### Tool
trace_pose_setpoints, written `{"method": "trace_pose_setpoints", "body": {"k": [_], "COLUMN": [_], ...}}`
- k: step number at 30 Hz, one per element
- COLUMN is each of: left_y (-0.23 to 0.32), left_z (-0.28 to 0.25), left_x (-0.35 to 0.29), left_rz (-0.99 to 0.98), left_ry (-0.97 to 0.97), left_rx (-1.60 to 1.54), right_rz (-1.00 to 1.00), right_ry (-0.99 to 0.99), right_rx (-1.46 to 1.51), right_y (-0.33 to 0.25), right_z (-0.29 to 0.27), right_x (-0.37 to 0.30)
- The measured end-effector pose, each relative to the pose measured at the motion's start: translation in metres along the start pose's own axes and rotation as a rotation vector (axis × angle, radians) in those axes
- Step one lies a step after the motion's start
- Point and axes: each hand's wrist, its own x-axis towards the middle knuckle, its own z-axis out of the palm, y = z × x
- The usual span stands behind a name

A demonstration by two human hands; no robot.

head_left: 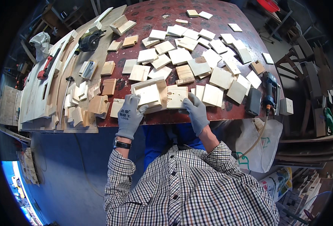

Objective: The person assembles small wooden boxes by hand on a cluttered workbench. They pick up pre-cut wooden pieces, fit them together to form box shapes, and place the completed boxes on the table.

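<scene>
Both my hands wear grey gloves at the near edge of the dark red patterned table point(127, 87). My left hand point(130, 116) is closed at the near left corner of a shallow pale wooden box point(148, 95), thumb along its near side. Closed too, my right hand point(197, 113) pinches the right edge of a small wooden board point(177, 97) with dark knots and a rough left edge. This board stands beside the box's right side; whether they touch I cannot tell. Square wooden pieces point(180, 56) lie scattered and overlapping beyond my hands.
A blue-black air tool point(270, 92) with a hose lies at the right edge, beside a dark grey block point(253, 101). On the left, long planks point(46, 90) carry a red tool point(46, 67), a black-green power tool point(90, 40) and wood offcuts point(78, 94). A white plastic bag point(260, 147) hangs below right.
</scene>
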Motion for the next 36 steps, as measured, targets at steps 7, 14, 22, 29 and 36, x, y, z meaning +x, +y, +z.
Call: {"method": "trace_pose_setpoints", "body": {"k": [7,14,22,29,36], "left_y": [0.001,0.000,-0.001,-0.002,-0.002], "left_z": [-0.001,0.001,0.001,0.003,0.002], "left_x": [-0.001,0.000,-0.001,-0.001,-0.001], "left_rz": [0.004,0.011,-0.001,0.002,0.006], "left_ry": [0.021,0.031,0.016,0.029,0.029], "left_rx": [-0.014,-0.015,-0.021,-0.030,-0.011], "right_rz": [0.029,0.014,0.021,0.050,0.032], "right_ry": [-0.057,-0.109,-0.093,-0.099,-0.122], "right_rx": [-0.044,-0.037,-0.018,-0.016,-0.082], "right_y": [-0.001,0.004,0.003,0.002,0.003], "right_z": [0.006,0.014,0.014,0.017,0.028], "right_x": [-0.003,0.000,0.000,-0.001,0.002]}}
